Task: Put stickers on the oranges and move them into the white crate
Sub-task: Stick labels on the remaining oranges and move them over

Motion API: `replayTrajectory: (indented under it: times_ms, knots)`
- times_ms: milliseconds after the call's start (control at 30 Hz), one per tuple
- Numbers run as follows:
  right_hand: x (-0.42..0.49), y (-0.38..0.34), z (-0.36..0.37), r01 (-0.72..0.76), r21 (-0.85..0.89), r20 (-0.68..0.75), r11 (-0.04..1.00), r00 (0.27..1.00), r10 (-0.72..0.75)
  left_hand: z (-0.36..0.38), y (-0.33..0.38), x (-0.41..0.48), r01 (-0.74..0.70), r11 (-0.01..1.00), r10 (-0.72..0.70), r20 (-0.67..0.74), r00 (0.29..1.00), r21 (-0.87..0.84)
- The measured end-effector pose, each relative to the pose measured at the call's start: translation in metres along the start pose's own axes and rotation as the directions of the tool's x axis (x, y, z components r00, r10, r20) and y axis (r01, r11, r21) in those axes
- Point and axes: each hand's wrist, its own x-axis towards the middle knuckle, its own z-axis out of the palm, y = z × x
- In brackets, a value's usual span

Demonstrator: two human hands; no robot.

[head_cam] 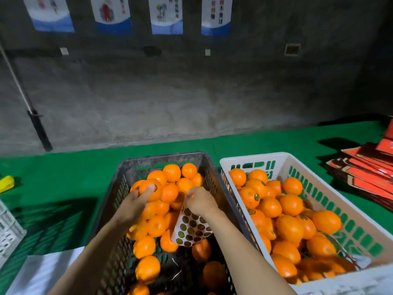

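A black crate (131, 165) in front of me holds several loose oranges. My left hand (136, 202) grips one orange (153, 189) that carries a small round sticker, a little above the pile. My right hand (198, 202) is inside the same crate, its fingers curled round the top of a white sticker sheet (192, 229) dotted with dark round stickers. To the right stands the white crate (253, 159), filled with oranges (291, 204), some with stickers showing.
Both crates stand on a green table cover (70, 177). A stack of flat red cartons (368, 177) lies at the right edge. A yellow object (6, 183) and part of another white crate (8, 228) sit at the far left. A grey wall lies beyond.
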Motion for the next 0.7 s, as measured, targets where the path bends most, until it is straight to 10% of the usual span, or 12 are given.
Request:
replayTrajectory:
  times_ms: [200, 500, 700]
  knots:
    - [0.0, -0.012, 0.011, -0.02, 0.329, 0.286, 0.944, 0.955, -0.079, 0.031, 0.005, -0.003, 0.074, 0.967, -0.117, -0.168, 0.979, -0.244]
    - [-0.001, -0.016, 0.022, -0.026, 0.417, 0.277, 0.909, 0.956, -0.1, 0.042, -0.008, -0.016, 0.134, 0.947, -0.043, -0.298, 0.953, 0.292]
    - [-0.004, -0.016, 0.014, 0.009, 0.504, 0.296, 0.864, 0.937, -0.183, 0.043, 0.0, -0.016, -0.036, 0.961, 0.112, -0.264, 0.958, 0.276]
